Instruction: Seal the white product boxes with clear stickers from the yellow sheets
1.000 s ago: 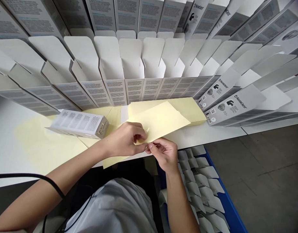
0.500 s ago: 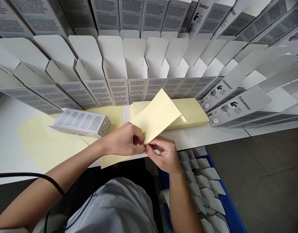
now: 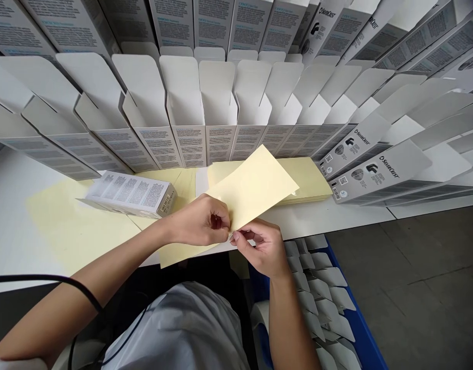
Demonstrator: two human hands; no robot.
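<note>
A pale yellow paper sheet (image 3: 259, 187) is tilted up over the table's front edge. Its lower left edge sits in the curled fingers of my left hand (image 3: 205, 221). Close by, my right hand (image 3: 261, 246) has thumb and index finger pinched together at the sheet's bottom corner; whatever is between those fingertips is too small to make out. Behind the held sheet lies a stack of yellow sheets (image 3: 309, 180). To the left of my hands, a closed printed carton (image 3: 130, 192) rests on its side on more yellow paper (image 3: 82, 231).
Rows of upright cartons with raised flaps (image 3: 186, 118) line the back of the white table (image 3: 309, 221). Printed cartons (image 3: 371, 174) stand at the right. Below the front edge, a blue crate (image 3: 359, 329) holds several flapped boxes. A black cable (image 3: 47, 278) crosses my left arm.
The held sheet has shifted slightly right, and its far corner now reaches farther over the stack. My right fingertips have moved a little away from my left fist.
</note>
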